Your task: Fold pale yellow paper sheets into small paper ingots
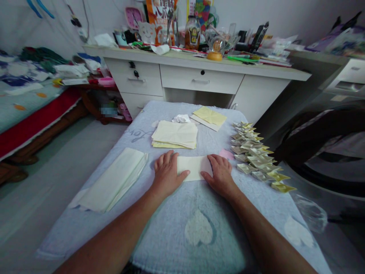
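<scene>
A pale cream strip of paper (194, 168), seemingly folded, lies flat on the blue cloth in front of me. My left hand (169, 170) grips its left end, the thumb resting on the paper. At the other end my right hand (219, 172) has hold of it in the same way, fingers bent. Just beyond sits a stack of cream and yellow paper sheets (174, 134). To the left lies a long folded bundle of whitish paper (114, 179). Several folded paper boats (258, 156) stand in rows to my right. What the fingertips do underneath is hidden.
The blue cloth (196, 247) covers the table. Toward its far edge are crumpled white paper (181, 118) and yellow paper (209, 115). A cluttered white desk (199, 82) stands behind; a washing machine (350, 82) is at right, a bed (37, 108) at left.
</scene>
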The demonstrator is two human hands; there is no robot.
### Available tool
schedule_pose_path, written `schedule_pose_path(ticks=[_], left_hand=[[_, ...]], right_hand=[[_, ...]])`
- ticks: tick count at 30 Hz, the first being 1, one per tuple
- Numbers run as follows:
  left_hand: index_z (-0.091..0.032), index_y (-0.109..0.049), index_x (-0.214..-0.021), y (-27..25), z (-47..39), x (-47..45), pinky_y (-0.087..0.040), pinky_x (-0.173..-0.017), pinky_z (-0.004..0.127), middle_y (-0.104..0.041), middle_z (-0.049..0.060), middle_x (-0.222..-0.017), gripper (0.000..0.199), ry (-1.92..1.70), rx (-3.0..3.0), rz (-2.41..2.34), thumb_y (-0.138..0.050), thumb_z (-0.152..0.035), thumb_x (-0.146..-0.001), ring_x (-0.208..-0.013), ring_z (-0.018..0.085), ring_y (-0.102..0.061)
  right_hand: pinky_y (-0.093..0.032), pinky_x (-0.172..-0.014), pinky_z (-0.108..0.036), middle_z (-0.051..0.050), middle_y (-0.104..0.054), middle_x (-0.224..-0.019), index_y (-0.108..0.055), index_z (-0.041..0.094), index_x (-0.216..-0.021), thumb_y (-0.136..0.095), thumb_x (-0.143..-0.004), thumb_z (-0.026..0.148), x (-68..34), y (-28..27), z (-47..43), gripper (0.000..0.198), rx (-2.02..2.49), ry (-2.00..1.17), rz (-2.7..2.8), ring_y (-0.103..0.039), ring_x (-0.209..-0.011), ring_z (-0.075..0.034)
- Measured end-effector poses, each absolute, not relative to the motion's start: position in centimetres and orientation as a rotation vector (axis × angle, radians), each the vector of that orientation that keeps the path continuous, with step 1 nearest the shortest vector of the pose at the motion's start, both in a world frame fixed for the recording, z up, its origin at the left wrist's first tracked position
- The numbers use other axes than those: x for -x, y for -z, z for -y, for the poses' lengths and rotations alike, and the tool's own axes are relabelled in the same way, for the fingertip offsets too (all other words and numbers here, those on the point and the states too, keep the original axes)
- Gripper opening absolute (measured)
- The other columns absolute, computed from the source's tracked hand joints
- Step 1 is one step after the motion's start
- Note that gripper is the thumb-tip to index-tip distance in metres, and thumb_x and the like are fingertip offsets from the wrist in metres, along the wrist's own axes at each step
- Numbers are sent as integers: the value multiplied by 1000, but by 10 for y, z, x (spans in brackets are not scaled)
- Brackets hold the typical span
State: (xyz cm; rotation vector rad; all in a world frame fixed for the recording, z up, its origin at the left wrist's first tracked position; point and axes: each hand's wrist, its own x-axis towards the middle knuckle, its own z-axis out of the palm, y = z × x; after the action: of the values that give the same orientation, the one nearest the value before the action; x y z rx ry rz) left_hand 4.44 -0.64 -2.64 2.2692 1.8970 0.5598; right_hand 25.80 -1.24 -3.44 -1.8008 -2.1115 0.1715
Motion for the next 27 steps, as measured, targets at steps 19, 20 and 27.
schedule_pose_path(ticks=[19,20,27], left_hand=[[-24,-55,-114,24,-10,-48,-32,-94,43,-48,10,-125,46,-527,-2221,-1948,-67,-43,-74,-114,32,-41],[-24,-57,-110,23,-10,-47,-33,-94,44,-47,10,-125,43,-525,-2207,-1947,-67,-43,-73,-114,32,-40],[-22,-55,-91,18,-16,-45,-38,-86,38,-59,4,-91,23,-694,-2043,-1711,-66,-23,-71,-95,25,-51]], right_hand=[[-32,-98,-49,-15,-52,-134,-43,15,-137,-63,-77,35,-259,32,12,66,1727,-275,2098,-44,-118,-34],[-32,-98,-49,-15,-53,-134,-43,15,-137,-63,-76,34,-259,32,11,66,1719,-282,2094,-44,-118,-34],[-33,-99,-52,-15,-56,-126,-37,15,-140,-65,-73,31,-257,29,11,74,1656,-385,2013,-47,-113,-33]])
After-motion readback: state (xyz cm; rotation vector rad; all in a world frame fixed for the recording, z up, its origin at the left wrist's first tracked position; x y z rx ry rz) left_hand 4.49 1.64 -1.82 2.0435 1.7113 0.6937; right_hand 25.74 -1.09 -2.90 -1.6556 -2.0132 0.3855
